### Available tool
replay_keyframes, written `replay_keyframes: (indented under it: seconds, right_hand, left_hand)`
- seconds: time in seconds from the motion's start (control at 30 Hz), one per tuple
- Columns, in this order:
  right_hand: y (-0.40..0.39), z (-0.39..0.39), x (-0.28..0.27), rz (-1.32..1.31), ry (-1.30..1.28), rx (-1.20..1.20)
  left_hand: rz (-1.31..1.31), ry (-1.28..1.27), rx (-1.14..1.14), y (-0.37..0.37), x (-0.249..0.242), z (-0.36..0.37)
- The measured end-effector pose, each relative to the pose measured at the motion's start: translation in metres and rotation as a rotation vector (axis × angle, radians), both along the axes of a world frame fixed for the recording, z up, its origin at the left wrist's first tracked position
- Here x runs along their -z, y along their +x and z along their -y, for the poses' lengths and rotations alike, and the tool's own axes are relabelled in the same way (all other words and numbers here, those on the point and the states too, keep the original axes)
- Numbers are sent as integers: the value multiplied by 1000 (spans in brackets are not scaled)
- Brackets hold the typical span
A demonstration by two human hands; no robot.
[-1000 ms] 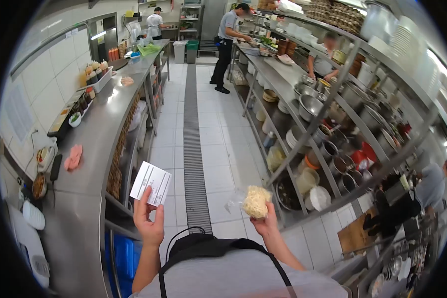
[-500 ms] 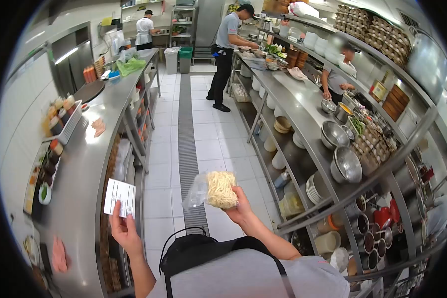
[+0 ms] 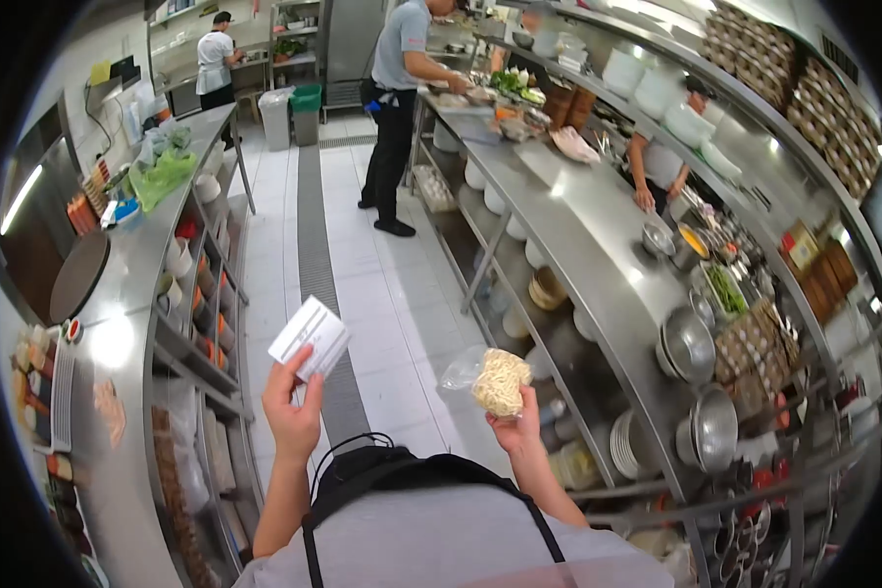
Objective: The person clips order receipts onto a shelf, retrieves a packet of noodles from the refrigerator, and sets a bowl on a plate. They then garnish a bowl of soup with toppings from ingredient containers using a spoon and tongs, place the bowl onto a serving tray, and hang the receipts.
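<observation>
Between the thumb and fingers of my left hand is a white paper slip with printed lines, held up over the floor drain. My right hand grips a clear plastic bag of pale yellow noodles from below and the side. The bag's loose, transparent end sticks out to the left. Both hands are raised in front of my black apron, apart from each other and from the counters on either side.
A steel counter runs along my left, with a green plastic bag farther up. On the right, a long counter carries steel bowls. Ahead, a co-worker in a grey shirt stands at it; others work farther back and behind the shelf.
My view has moved forward along the aisle. The paper slip has risen and shifted right, now tilted; the noodle bag has moved right and slightly lower. Both stay in hand.
</observation>
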State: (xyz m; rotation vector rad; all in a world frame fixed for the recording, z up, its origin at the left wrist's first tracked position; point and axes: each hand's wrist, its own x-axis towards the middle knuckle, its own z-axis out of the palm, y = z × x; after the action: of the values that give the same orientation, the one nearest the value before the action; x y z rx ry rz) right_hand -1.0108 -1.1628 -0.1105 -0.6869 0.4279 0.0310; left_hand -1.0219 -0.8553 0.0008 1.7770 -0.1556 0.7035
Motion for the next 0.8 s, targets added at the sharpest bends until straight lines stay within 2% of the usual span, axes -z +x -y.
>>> replay_keyframes:
  seconds: [0.07,0.13,0.27,0.37,0.47,0.57,0.6,0.67,0.73,0.8]
  right_hand:
    - [61,-17,-30,18,17,-39]
    - [135,-34,-52,102,-8,-111]
    - [256,-59,-63,160,76,-302]
    - [334,-74,-66,229,78,-294]
    - [389,-74,-53,172,88,-205]
    - [434,-59,-60,93,66,-89]
    - [445,-50,-59,36,52,-28]
    - [469,-27,-54,84,11,63]
    - [484,-8,-55,75,11,163]
    - [498,9,-54,97,55,350]
  left_hand:
    - [-3,-83,28,42,2,-2]
    - [8,82,-101,91,-2,-15]
    - [9,-225,-100,175,1,-44]
    - [-6,-225,-108,260,16,-56]
    - [-90,-265,-64,353,7,-53]
    - [-14,-70,83,472,-10,-43]
    - [29,-26,141,511,-22,-31]
    - [73,165,276,586,-52,1]
    - [61,211,435,650,-78,45]
    - [263,221,538,719,-90,93]
